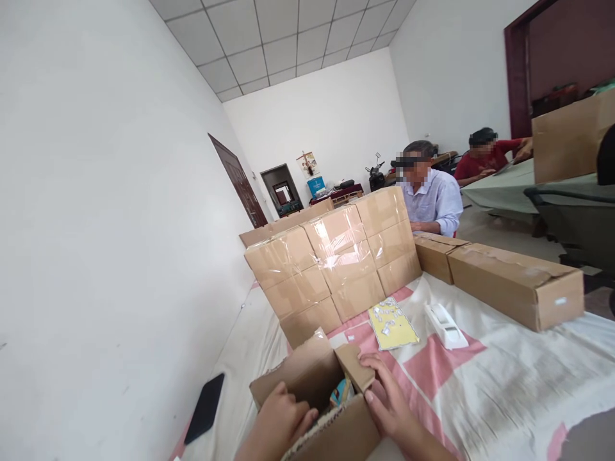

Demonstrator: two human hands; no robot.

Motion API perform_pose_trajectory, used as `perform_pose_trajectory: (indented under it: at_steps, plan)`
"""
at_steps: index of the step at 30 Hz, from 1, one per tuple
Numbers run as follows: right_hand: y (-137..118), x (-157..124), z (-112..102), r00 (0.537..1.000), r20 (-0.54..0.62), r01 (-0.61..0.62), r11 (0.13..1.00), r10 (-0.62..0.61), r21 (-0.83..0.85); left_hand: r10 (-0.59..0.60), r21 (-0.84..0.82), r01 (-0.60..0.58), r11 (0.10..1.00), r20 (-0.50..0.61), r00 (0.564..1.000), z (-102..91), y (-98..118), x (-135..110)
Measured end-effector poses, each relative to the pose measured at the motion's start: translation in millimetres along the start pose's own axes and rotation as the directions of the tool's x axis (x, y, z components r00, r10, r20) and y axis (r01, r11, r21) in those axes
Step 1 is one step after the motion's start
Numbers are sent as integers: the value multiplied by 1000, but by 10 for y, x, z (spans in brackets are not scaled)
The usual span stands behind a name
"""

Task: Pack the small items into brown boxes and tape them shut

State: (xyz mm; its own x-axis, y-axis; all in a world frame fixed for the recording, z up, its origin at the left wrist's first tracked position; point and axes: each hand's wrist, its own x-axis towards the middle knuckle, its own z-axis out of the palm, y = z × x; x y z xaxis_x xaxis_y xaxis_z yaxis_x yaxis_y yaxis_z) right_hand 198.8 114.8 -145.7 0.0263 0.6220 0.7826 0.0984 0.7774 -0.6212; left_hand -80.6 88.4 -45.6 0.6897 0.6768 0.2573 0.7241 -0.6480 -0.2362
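Note:
An open cardboard box (307, 378) sits at the near edge of the cloth-covered table (504, 384), with something blue and orange showing inside. My left hand (281, 416) reaches into the box's left side, fingers curled over the near flap. My right hand (387, 394) rests on the right side of the box, fingers pressed against its short right flap (354, 366). Whether either hand grips anything inside is hidden.
Taped cardboard boxes (336, 262) are stacked in a wall across the table. Long cartons (516, 285) lie at the right. A yellow sheet with small white pieces (391, 323), a white tape dispenser (444, 325) and a black phone (205, 407) lie nearby. Two people sit beyond.

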Motion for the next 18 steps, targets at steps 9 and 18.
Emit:
perform_pose_trajectory:
  at_steps: [9,18]
  plan:
    - [-4,-67,-33,998,-55,-2,1000,3,10,-467,-552,229,802,-340,816,-444,-159,-460]
    - [-397,245,61,966,252,9,986,-52,168,-641,-872,210,442,-144,754,130,-314,-999]
